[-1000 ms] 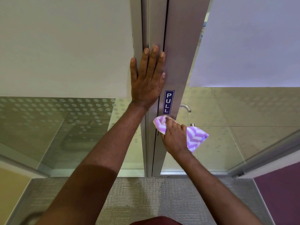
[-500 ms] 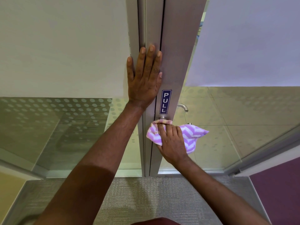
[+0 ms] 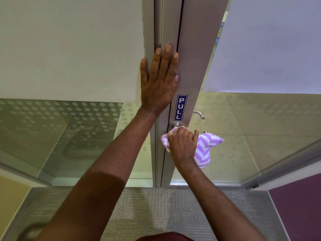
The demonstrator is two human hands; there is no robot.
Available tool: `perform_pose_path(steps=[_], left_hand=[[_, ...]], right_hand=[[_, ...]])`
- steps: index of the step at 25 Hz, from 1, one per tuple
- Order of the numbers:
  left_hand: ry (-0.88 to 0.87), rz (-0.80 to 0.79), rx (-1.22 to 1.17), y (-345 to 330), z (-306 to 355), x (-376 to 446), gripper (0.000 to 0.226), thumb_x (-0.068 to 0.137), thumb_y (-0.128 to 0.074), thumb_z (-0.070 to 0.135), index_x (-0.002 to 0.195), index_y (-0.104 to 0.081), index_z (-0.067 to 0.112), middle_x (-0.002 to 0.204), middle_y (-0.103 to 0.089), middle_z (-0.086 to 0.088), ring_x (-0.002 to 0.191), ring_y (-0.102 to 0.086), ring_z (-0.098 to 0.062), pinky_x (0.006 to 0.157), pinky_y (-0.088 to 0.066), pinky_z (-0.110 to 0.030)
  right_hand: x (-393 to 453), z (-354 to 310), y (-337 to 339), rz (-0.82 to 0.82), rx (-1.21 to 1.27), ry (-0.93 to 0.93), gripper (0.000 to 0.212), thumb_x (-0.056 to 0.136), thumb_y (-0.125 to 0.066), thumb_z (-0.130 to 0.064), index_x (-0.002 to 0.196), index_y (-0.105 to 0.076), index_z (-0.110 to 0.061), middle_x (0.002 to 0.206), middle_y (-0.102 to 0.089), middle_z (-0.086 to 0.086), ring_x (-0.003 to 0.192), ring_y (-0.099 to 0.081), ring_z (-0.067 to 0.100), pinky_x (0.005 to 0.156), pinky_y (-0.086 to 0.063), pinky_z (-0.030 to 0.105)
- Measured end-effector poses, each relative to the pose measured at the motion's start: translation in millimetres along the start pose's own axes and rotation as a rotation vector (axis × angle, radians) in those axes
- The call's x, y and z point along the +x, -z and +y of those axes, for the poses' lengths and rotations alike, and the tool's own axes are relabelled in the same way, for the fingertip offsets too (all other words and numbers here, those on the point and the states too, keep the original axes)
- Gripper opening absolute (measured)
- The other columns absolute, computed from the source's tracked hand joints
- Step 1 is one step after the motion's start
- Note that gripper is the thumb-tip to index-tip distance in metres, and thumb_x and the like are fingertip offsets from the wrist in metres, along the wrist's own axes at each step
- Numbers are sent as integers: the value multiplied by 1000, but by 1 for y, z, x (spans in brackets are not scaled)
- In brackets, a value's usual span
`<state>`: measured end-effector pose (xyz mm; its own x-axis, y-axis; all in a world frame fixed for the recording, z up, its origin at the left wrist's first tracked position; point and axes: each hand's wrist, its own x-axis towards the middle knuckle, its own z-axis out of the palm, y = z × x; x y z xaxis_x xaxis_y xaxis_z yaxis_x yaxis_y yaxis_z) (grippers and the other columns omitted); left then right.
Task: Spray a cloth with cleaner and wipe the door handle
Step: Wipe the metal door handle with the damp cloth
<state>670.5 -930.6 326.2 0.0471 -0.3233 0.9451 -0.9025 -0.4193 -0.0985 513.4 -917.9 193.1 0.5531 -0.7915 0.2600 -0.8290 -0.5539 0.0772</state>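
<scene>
A purple and white zigzag cloth (image 3: 206,148) is bunched in my right hand (image 3: 183,147), which presses it over the near door handle just below the blue PULL sticker (image 3: 180,107). Only the handle's round metal base (image 3: 175,124) shows above the cloth. My left hand (image 3: 159,80) lies flat with fingers spread on the metal door frame (image 3: 194,49), above the sticker. No spray bottle is in view.
Through the glass, the far-side handle (image 3: 199,114) curves out to the right of the frame. Frosted glass panels with dot patterns stand on both sides. Grey carpet (image 3: 147,209) lies below, and a purple wall (image 3: 298,202) sits at lower right.
My right hand has shifted the cloth from the left of the handle back to the right and curled tighter over it. My left hand stays flat on the frame.
</scene>
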Motion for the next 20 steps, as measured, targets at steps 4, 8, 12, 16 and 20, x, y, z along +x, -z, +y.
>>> perform_pose_path(steps=[4, 8, 12, 16, 20], left_hand=[[1, 10, -6, 0, 1, 0, 55, 108, -51, 33, 157, -35, 13, 159, -51, -12, 149, -39, -32, 124, -24, -59], [-2, 10, -8, 1, 2, 0, 56, 107, -53, 33, 156, -36, 13, 158, -52, -12, 147, -46, -33, 123, -25, -59], [-2, 5, -7, 0, 2, -1, 56, 107, -53, 33, 156, -37, 13, 158, -52, -12, 147, -47, -34, 122, -28, -60], [1, 4, 0, 0, 1, 0, 55, 108, -50, 33, 157, -35, 13, 158, -51, -12, 149, -38, -32, 123, -26, -59], [3, 8, 4, -1, 1, 0, 54, 109, -49, 33, 157, -34, 13, 159, -50, -12, 150, -33, -31, 124, -21, -58]], right_hand=[[19, 18, -1, -146, -77, 197, 30, 101, -54, -23, 130, -56, -19, 105, -67, 6, 91, -68, 28, 92, -44, 42], [25, 20, 3, -172, -67, 205, 30, 102, -53, -22, 131, -55, -18, 103, -69, 5, 88, -71, 28, 93, -46, 43], [9, 7, 2, -136, -163, 129, 24, 100, -55, -29, 115, -55, -10, 97, -62, 9, 89, -63, 28, 95, -46, 46], [15, 16, 1, -149, -159, 200, 23, 100, -58, -26, 118, -59, -12, 100, -65, 7, 87, -68, 25, 90, -47, 42], [25, 24, -2, -119, -78, 279, 33, 97, -62, -24, 130, -56, -20, 105, -70, 8, 86, -72, 29, 91, -49, 45]])
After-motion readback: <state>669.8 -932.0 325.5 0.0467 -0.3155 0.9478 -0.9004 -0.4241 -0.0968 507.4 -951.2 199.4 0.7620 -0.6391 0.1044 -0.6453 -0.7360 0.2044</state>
